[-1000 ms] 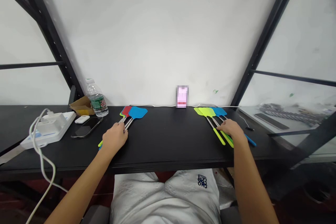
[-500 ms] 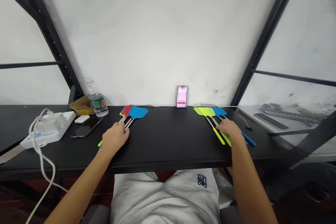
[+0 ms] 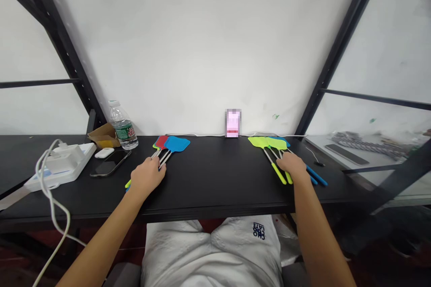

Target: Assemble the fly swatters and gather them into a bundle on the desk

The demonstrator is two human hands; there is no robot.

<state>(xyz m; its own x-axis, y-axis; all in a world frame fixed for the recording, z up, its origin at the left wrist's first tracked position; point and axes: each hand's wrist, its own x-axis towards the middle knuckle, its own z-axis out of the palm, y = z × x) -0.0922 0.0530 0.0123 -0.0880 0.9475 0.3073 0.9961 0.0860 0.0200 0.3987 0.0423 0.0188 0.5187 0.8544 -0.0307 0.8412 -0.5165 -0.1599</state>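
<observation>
Several fly swatters lie in two fanned bunches on the black table. In the left bunch, a blue fly swatter and a red fly swatter show their heads, with a bit of green beneath. My left hand is closed over their thin white shafts; its fingertips are partly hidden. On the right lie a yellow-green fly swatter, a second yellow-green fly swatter and blue fly swatters partly under them. My right hand is closed at the second yellow-green one's shaft, fingers pointing down.
At the left stand a water bottle, a cardboard box, a white case, a dark phone and a power strip with white cables. A lit phone leans on the wall. A short cable lies right.
The second yellow-green swatter has shifted right under my right hand, its head now covering more of the blue heads and parting from the first. My left hand has stayed in place.
</observation>
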